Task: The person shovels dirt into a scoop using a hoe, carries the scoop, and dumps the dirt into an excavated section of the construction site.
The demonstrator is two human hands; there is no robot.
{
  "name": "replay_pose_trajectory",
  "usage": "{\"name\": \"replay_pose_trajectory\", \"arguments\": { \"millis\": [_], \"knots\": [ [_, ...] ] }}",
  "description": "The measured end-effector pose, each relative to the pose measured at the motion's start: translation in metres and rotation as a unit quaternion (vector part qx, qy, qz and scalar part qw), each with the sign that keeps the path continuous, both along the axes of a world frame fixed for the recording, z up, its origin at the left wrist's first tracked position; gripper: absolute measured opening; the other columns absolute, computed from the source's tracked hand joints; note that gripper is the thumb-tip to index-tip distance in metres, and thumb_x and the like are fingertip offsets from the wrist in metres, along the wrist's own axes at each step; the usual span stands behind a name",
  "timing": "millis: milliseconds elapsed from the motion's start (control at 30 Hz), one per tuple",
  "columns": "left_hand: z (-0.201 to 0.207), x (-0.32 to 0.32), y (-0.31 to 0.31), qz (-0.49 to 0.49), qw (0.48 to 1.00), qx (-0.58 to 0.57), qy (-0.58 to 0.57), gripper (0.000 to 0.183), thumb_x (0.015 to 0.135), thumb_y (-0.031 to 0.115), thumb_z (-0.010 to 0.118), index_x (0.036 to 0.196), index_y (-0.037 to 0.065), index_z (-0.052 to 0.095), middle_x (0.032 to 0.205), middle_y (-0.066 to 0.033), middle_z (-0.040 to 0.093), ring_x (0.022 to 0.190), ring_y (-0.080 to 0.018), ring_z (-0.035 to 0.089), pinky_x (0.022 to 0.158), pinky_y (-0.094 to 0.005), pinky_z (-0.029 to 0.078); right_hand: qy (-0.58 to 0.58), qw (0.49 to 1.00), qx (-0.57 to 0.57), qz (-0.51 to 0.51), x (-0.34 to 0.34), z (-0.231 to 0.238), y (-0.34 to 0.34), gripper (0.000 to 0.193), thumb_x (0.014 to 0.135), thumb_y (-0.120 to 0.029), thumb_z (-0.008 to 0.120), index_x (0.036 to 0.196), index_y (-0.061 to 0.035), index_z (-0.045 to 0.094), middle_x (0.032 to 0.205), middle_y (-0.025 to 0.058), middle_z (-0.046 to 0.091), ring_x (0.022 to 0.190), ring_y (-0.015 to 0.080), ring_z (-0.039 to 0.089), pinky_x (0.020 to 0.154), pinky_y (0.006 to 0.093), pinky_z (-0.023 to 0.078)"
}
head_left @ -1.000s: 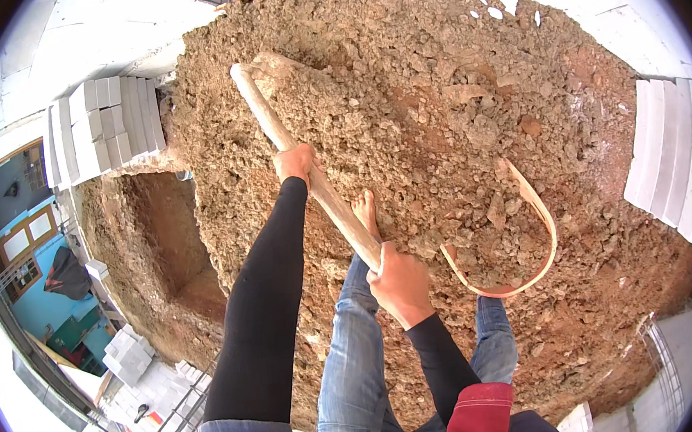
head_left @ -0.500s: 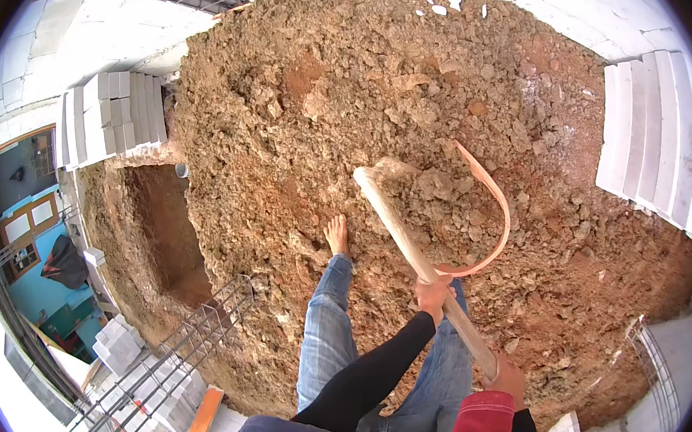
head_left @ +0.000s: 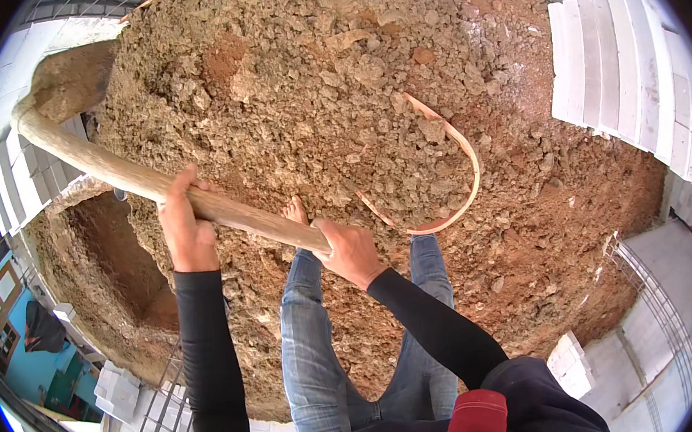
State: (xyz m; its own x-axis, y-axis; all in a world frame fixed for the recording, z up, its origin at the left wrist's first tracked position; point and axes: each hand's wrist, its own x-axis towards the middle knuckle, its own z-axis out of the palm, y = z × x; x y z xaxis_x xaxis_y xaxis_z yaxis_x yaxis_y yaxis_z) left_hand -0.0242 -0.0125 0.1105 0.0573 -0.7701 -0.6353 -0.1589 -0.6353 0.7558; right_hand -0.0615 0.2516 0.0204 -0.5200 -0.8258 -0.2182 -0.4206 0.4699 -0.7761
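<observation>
Wooden shovel handle (head_left: 154,187) is clenched by left hand (head_left: 187,230) mid-shaft and right hand (head_left: 353,252) at its end; soil-loaded blade (head_left: 71,79) is raised over the dirt mound (head_left: 352,92).

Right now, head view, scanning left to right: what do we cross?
Dug pit → left hand on the wooden handle → bare foot → right hand at the handle's end → curved orange strip on the soil → white blocks.

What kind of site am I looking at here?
Most likely an outdoor building site: a big mound of loose soil, a dug pit beside it, stacked white blocks, and both hands on a wooden-handled shovel.
</observation>
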Motion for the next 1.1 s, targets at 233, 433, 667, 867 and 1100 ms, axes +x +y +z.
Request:
{"name": "replay_pose_trajectory", "arguments": {
  "millis": [233,433,667,867,1100],
  "knots": [
    [-0.010,-0.072,-0.208,-0.058,0.943,-0.325,-0.051,0.021,0.084,0.013,0.076,0.085,-0.001,0.060,0.075,-0.0095,0.060,0.065,-0.0180,0.061,0.059,-0.0313,0.054,-0.048,0.997,-0.056,0.000,-0.052,-0.025,-0.230,0.028,0.077,-0.020,0.076,0.094,-0.0015,0.064,0.066,0.0167,0.067,0.056,0.0273,0.067,0.054,0.0400,0.052],
    [-0.265,-0.064,-0.129,-0.235,0.914,-0.073,-0.322,0.014,0.083,0.003,0.068,0.086,-0.006,0.059,0.072,-0.0121,0.063,0.056,-0.0206,0.061,0.054,-0.0360,0.054,-0.238,0.932,0.274,-0.021,-0.023,-0.052,-0.094,0.044,0.080,-0.026,0.073,0.113,0.0017,0.064,0.081,0.0184,0.071,0.073,0.0310,0.072,0.070,0.0393,0.057],
    [-0.234,-0.071,0.002,-0.179,0.959,0.195,-0.101,0.005,0.089,0.001,0.054,0.093,0.002,0.057,0.069,-0.0096,0.058,0.054,-0.0215,0.055,0.052,-0.0370,0.052,-0.109,0.962,0.249,-0.006,-0.067,0.018,0.020,0.031,0.079,-0.020,0.073,0.094,0.0016,0.057,0.073,0.0231,0.068,0.068,0.0393,0.070,0.061,0.0480,0.056],
    [-0.191,-0.050,0.186,-0.136,0.969,0.206,0.000,0.005,0.086,0.003,0.057,0.092,0.002,0.056,0.068,-0.0065,0.054,0.058,-0.0196,0.054,0.054,-0.0353,0.050,-0.114,0.941,0.317,0.013,-0.075,0.073,0.169,0.034,0.076,-0.021,0.074,0.095,0.0015,0.056,0.073,0.0218,0.068,0.068,0.0398,0.069,0.062,0.0494,0.055],
    [-0.097,-0.053,0.434,0.011,0.893,0.442,0.087,0.021,0.087,0.013,0.071,0.091,0.007,0.051,0.082,-0.0069,0.056,0.074,-0.0205,0.059,0.067,-0.0402,0.053,0.026,0.915,0.403,0.006,-0.095,0.151,0.409,0.039,0.066,-0.017,0.081,0.098,-0.0084,0.060,0.080,0.0133,0.064,0.074,0.0356,0.065,0.063,0.0479,0.050]
  ]
}}
